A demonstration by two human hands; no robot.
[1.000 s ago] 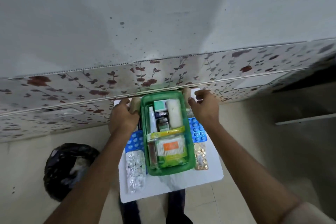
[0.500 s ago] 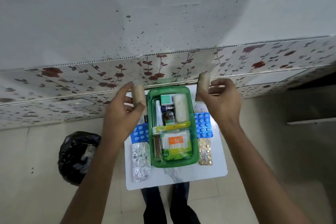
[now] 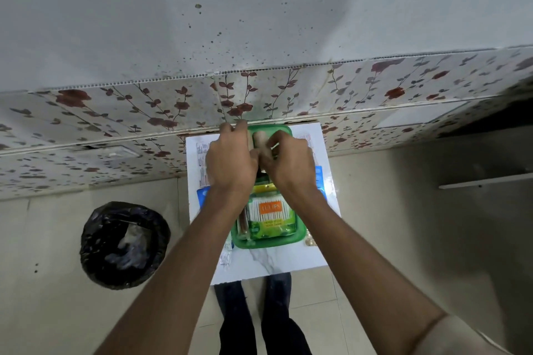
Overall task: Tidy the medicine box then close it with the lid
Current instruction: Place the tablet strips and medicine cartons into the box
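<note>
The green medicine box (image 3: pixel 245 242) sits on a small white table (image 3: pixel 274 265). My left hand (image 3: pixel 230 161) and my right hand (image 3: pixel 291 164) meet over the box's far half. A beige bandage roll (image 3: pixel 260 141) stands upright between them, and my right fingers grip it. My left fingers are curled shut; the roll they held earlier is hidden behind the hand. In the near half lie a cotton-bud pack (image 3: pixel 269 210) and a yellow strip (image 3: pixel 264 188). No lid is in view.
Blue blister packs (image 3: pixel 202 196) (image 3: pixel 318 179), a silver strip (image 3: pixel 226 256), a gold strip (image 3: pixel 310 241) and a leaflet (image 3: pixel 202 161) lie on the table beside the box. A black-bagged bin (image 3: pixel 124 243) stands on the floor at left. A floral wall panel (image 3: pixel 173 106) is right behind the table.
Both hands lifted a beige roll from either side of the box and have now come together over its far half, covering the items there.
</note>
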